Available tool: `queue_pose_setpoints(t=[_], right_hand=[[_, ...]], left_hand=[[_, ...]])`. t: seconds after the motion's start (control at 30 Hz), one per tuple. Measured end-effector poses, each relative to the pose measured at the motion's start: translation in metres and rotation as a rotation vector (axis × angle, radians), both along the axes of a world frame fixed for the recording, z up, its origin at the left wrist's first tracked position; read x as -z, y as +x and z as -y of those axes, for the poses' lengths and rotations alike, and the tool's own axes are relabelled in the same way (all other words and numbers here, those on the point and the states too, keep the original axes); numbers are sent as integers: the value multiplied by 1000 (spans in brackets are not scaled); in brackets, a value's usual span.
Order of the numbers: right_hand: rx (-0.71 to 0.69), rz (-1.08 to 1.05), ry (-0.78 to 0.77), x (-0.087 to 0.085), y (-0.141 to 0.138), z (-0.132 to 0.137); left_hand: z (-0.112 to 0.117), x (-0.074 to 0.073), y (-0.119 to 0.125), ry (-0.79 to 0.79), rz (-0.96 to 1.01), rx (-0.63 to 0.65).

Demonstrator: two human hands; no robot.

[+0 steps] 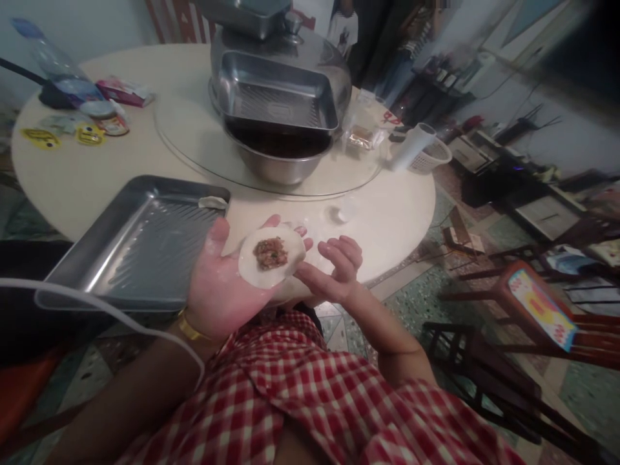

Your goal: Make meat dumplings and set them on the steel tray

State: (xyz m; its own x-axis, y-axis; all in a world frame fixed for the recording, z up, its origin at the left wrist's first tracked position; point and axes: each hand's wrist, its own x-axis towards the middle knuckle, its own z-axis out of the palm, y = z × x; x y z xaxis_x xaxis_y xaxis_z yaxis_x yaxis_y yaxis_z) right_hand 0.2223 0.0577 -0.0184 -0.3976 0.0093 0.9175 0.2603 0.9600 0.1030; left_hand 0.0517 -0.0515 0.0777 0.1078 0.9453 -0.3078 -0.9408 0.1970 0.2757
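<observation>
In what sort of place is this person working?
Probably a home dining area, though I cannot be certain: there is a round table with a glass turntable on it, and a wooden chair stands nearby.

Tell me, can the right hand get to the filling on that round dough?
Probably yes: the right hand is close beside the dough, the filling faces up uncovered, and the left hand lies open under the dough, not blocking the way.

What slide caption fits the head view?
Round wrapper with filling on the open left hand, right hand at its edge.
</observation>
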Motion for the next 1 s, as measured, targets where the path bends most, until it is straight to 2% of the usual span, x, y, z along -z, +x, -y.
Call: queue_pose_setpoints(t=[0.1,0.13,0.3,0.37,0.43,0.53,0.6,0.67,0.77,0.87,1.0], right_hand=[[-25,79,-146,-3,1,-4],[-33,75,-146,-4,1,-4],[99,-59,156,-5,-1,-5],[167,-64,155,0,-3,-6],[201,-35,81,6,-5,-8],[121,-23,8,11,-8,-13],[65,-93,41,11,-11,-15],[69,-143,53,11,-14,-18],[70,-82,-64,14,-16,-22],[7,4,-155,18,-14,-24],[-9,45,-31,18,-10,-21]], left_hand=[[1,-4,1,4,15,7],[1,-6,1,4,11,9],[3,-9,4,27,-42,-42],[3,-8,6,2,-30,-32],[4,-7,7,-3,-15,-24],[5,-6,7,46,12,-24],[6,-6,7,54,26,-8],[7,-7,7,51,19,-5],[8,-9,8,53,0,-13],[8,-12,10,11,-19,-18],[9,-9,9,34,-73,-35]])
